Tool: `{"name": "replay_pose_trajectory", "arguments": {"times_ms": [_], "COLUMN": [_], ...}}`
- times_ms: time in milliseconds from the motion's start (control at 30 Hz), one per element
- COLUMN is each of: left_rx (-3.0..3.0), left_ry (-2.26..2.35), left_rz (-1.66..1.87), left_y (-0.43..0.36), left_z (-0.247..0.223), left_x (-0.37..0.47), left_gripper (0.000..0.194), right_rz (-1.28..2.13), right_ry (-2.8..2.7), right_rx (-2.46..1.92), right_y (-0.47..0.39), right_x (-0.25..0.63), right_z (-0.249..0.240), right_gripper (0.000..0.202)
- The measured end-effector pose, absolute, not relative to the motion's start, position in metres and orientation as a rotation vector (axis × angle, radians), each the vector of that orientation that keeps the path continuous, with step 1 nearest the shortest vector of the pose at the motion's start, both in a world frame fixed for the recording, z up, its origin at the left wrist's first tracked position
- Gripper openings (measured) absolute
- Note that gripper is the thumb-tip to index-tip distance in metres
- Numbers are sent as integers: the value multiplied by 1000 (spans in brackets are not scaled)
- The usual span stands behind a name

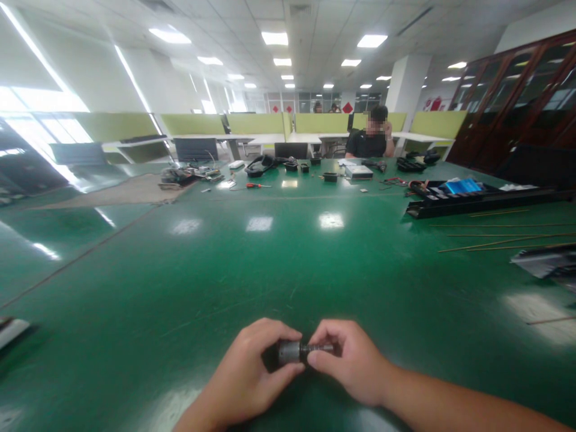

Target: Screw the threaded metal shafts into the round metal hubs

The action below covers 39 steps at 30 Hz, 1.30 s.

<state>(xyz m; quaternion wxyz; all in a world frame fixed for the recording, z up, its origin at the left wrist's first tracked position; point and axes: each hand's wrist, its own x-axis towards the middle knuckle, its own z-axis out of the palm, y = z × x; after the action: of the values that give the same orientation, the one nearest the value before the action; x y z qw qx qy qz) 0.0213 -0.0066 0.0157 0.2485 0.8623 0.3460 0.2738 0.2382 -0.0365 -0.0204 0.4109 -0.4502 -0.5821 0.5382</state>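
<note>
Low in the view, a grey metal cylinder with a ridged shaft lies sideways between my hands, close over the green table. My left hand curls round its thick end, thumb below and fingers above. The thinner ridged shaft points right, where my right hand pinches it between thumb and fingers. Part of the shaft is hidden by the right fingertips. Whether the shaft is one piece with the cylinder I cannot tell.
The green table stretches far ahead. An orange screwdriver and several black parts lie at its far side. Thin rods and a black rail lie at right. Across the table sits a person.
</note>
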Motion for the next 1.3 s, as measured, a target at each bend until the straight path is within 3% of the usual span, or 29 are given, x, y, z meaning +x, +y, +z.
{"name": "replay_pose_trajectory", "arguments": {"times_ms": [1300], "left_rx": [2348], "left_ry": [962], "left_rz": [774], "left_y": [-5], "left_z": [17], "left_x": [18], "left_gripper": [22], "right_rz": [1410], "right_ry": [-1374], "right_rx": [-1139], "right_y": [-37], "right_x": [236], "right_z": [-22], "right_gripper": [15]}}
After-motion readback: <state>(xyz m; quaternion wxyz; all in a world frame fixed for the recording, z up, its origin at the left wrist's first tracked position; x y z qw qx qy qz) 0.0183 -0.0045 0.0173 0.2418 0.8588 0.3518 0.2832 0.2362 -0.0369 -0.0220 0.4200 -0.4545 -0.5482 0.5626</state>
